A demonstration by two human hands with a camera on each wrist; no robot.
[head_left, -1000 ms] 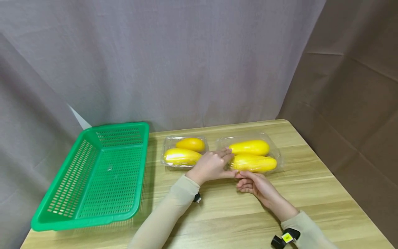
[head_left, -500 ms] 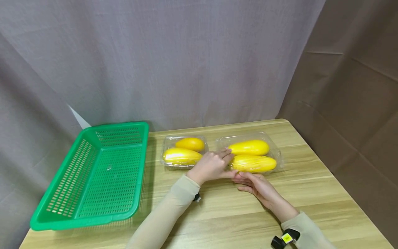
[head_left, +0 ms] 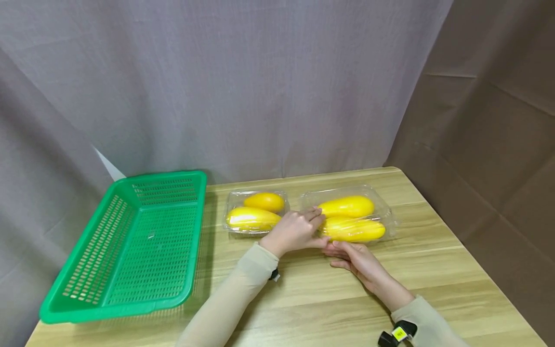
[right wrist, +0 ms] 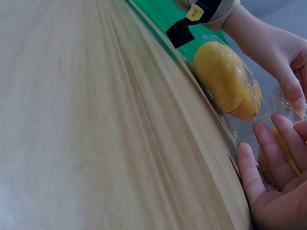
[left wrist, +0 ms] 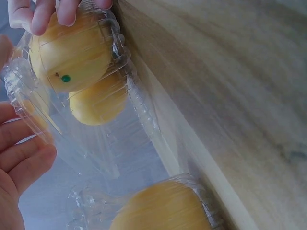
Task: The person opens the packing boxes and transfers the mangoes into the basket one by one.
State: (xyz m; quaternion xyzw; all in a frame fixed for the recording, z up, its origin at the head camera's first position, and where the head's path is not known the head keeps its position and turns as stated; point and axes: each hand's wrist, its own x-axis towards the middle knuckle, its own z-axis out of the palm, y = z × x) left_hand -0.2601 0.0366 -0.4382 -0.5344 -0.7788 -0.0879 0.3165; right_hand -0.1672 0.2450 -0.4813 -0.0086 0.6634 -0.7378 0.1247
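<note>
Clear box runs left-right, right of centre; our left hand grips its left end, right hand just below, can't tell if pinching.

One desk carries one green basket along its left edge; two clear boxes sit near the far edge; four yellow fruits lie inside, two per box; two black wrist straps show.
</note>
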